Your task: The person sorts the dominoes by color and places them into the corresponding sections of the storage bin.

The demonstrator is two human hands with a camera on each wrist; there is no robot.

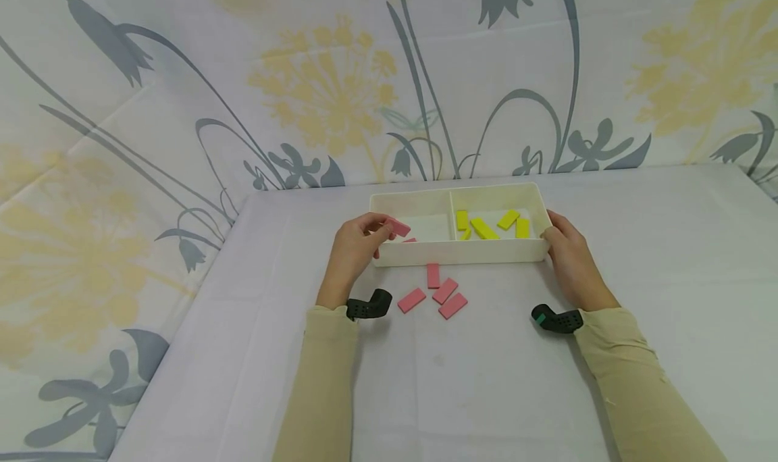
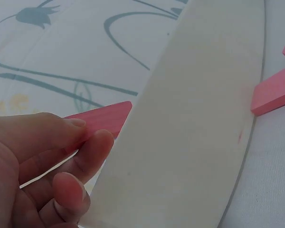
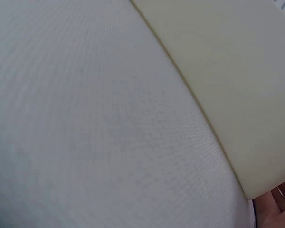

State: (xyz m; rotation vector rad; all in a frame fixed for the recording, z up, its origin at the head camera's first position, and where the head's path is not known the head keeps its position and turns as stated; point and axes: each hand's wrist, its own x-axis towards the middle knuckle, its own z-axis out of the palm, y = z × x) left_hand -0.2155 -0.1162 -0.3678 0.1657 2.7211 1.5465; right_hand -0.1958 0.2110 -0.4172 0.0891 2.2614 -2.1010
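Observation:
My left hand (image 1: 354, 249) pinches a pink block (image 1: 398, 227) between thumb and fingers, over the front left rim of a white two-compartment box (image 1: 462, 252). In the left wrist view, the pink block (image 2: 116, 118) sticks out past the fingertips beside the box wall (image 2: 180, 118). Another pink block (image 1: 410, 240) shows partly inside the left compartment, mostly hidden by the front wall. My right hand (image 1: 571, 259) holds the box's right end near the front corner. In the right wrist view its fingers (image 3: 270, 211) show only at the lower right, by the box corner.
Several yellow blocks (image 1: 484, 229) lie in the right compartment, behind the divider (image 1: 452, 215). In front of the box, several pink blocks (image 1: 446, 290) are scattered on the white cloth (image 1: 474, 381). A flower-patterned cloth (image 1: 340, 90) hangs behind the table.

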